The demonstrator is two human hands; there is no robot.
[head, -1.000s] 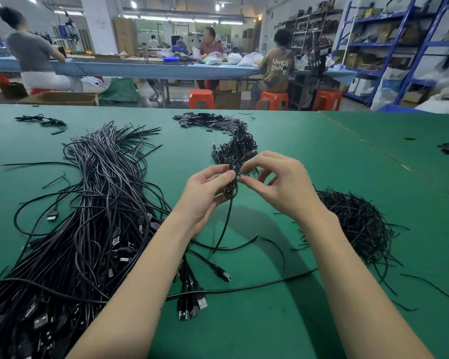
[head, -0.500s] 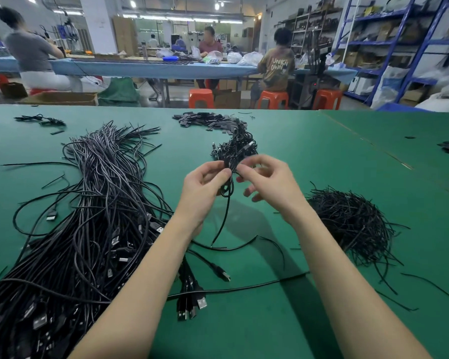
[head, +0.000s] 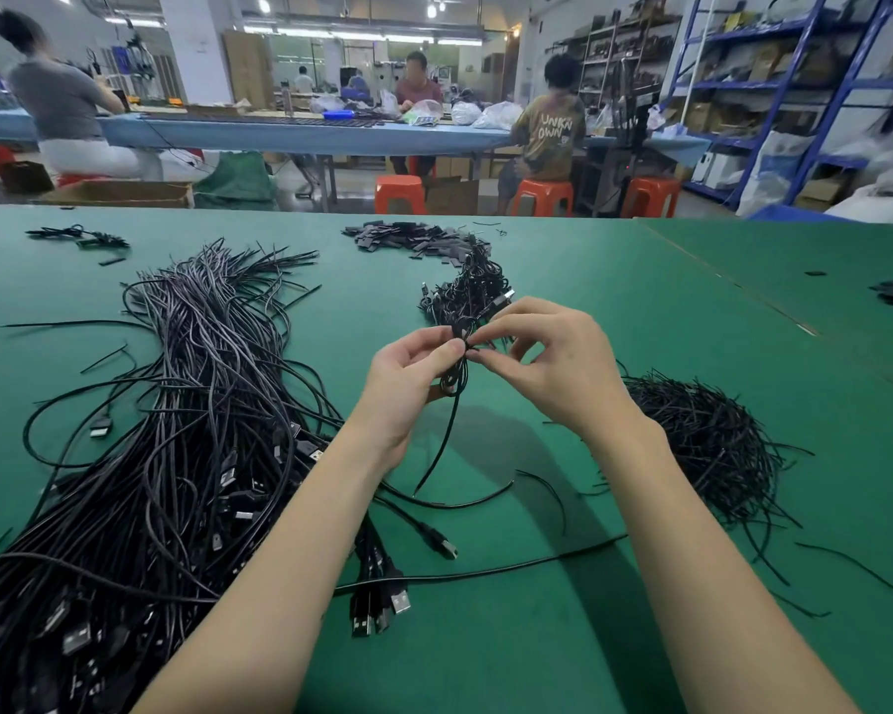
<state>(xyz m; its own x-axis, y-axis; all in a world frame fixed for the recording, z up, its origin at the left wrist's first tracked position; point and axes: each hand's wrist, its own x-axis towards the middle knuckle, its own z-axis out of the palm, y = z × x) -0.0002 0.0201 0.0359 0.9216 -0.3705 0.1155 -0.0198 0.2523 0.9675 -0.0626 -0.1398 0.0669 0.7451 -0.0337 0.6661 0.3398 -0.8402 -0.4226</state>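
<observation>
Coil (head: 455,376) hangs frame centre, axis vertical, left hand (head: 408,383) gripping it; right hand (head: 552,368) pinches tie (head: 473,348) crosswise (both equally near).

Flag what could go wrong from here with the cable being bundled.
1. The cable coil is held only by fingertip pinches of the left hand and right hand; a slip could let it spring open.
2. Its tail trails onto the table among loose cables and might snag when the coil is moved.
</observation>
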